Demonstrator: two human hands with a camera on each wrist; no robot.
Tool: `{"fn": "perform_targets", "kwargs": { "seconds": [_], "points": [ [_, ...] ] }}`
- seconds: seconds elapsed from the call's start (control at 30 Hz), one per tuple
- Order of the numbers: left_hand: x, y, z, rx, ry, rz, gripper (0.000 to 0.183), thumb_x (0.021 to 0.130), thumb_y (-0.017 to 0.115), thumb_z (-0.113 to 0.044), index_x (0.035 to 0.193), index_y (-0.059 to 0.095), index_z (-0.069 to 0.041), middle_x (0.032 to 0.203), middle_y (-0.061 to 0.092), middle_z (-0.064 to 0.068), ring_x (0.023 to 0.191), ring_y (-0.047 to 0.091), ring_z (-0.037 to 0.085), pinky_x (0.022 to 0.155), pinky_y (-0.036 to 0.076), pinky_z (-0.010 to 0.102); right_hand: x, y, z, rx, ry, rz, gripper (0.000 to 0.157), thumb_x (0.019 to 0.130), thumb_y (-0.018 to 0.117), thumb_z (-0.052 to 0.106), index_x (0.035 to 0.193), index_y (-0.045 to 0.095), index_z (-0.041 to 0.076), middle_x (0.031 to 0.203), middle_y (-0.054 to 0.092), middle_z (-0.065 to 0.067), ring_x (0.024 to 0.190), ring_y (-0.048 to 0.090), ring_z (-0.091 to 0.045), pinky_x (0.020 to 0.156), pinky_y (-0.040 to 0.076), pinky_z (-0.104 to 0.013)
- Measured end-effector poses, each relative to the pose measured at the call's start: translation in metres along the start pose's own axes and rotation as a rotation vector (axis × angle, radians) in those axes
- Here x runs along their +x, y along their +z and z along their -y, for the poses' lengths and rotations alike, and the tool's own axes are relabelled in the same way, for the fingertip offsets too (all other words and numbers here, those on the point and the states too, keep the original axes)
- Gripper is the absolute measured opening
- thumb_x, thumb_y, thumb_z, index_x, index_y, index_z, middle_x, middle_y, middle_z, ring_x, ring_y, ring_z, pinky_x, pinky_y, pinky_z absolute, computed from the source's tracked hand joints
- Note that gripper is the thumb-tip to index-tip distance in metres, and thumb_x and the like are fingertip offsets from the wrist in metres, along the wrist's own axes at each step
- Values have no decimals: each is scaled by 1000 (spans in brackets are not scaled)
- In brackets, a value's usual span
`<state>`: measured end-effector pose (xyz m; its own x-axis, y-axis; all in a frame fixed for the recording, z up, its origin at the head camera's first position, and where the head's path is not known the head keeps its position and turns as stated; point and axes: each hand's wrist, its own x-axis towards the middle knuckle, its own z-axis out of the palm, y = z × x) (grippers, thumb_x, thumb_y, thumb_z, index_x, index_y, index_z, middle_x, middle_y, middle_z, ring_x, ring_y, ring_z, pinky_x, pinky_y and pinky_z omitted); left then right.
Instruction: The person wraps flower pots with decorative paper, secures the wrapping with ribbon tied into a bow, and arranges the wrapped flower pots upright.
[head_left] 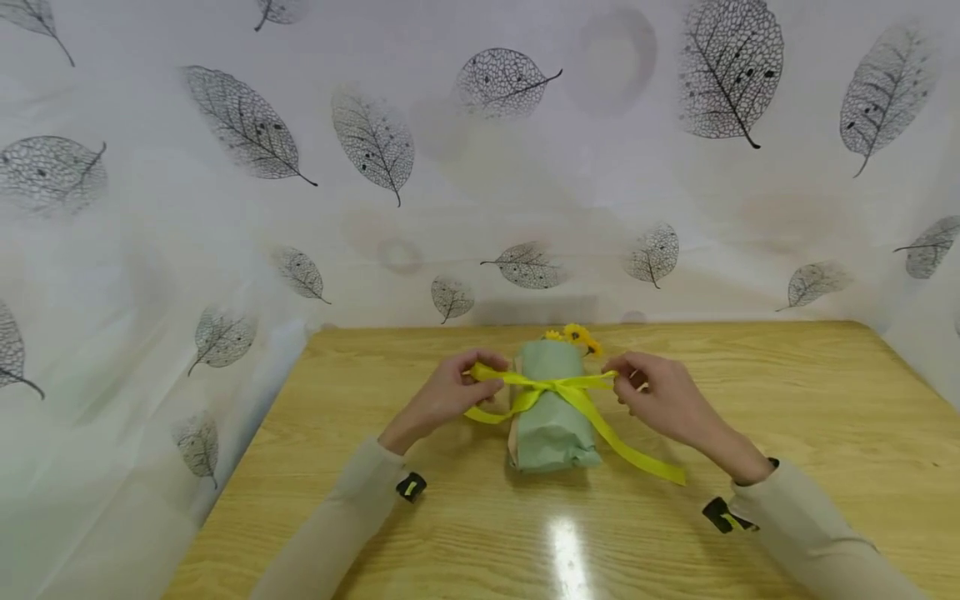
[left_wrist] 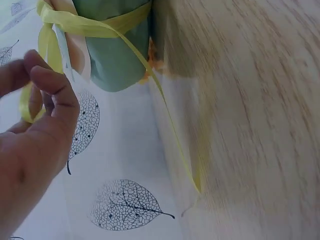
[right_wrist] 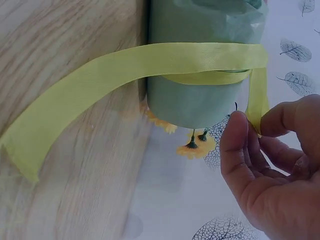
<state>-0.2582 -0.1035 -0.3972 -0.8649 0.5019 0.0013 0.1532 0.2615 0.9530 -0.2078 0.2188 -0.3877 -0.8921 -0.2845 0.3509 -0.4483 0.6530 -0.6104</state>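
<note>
A bundle wrapped in pale green paper [head_left: 555,437] lies on the table, with yellow-orange flowers [head_left: 576,333] poking out at its far end. Round its middle runs a yellow ribbon [head_left: 633,454], tied in a bow on top. To the left, my left hand [head_left: 447,390] pinches one loop of the bow between thumb and fingers. On the other side, the loop there is pinched by my right hand [head_left: 663,398]. Two loose ribbon tails hang down, the right one reaching the tabletop. In the right wrist view the fingertips [right_wrist: 239,122] grip the ribbon loop beside the paper.
The wooden table [head_left: 360,517] stretches out on both sides of the bundle. Behind it and at the left hangs a whitish sheet [head_left: 480,183] printed with grey leaves. Each wrist wears a black strap-on device, such as the left one [head_left: 411,487].
</note>
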Motion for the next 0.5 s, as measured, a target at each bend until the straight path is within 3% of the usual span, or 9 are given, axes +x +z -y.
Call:
{"fn": "perform_targets", "kwargs": {
  "seconds": [0.1,0.23,0.4,0.5],
  "points": [
    [-3,-2,0,40,16,-48,27,103,61,-10,129,64,-6,119,66,20,94,65,47,76,62,39,0,-2,1,32,45,14,16,98,56,0,107,69,1,84,71,-9,65,63,-4,52,54,-24],
    [-6,-5,1,140,69,-88,23,104,61,-14,126,68,-9,111,69,23,90,67,46,65,56,27,3,-3,0,-7,22,22,11,95,60,-3,100,66,5,84,71,-7,68,63,-5,53,53,-24],
    [-8,-9,3,365,173,-80,19,103,63,-14,117,73,-5,94,72,21,76,70,30,58,53,22,5,-3,-5,-156,-77,54,17,87,63,-8,94,66,7,81,69,-1,68,56,-5,58,49,-22],
    [-10,-10,4,470,201,-60,17,101,64,-12,112,75,-3,91,73,18,70,68,18,58,54,22,4,-5,-8,-240,-121,92,22,82,61,-12,91,69,5,80,69,-2,64,48,-5,59,44,-22]
  ]
}}
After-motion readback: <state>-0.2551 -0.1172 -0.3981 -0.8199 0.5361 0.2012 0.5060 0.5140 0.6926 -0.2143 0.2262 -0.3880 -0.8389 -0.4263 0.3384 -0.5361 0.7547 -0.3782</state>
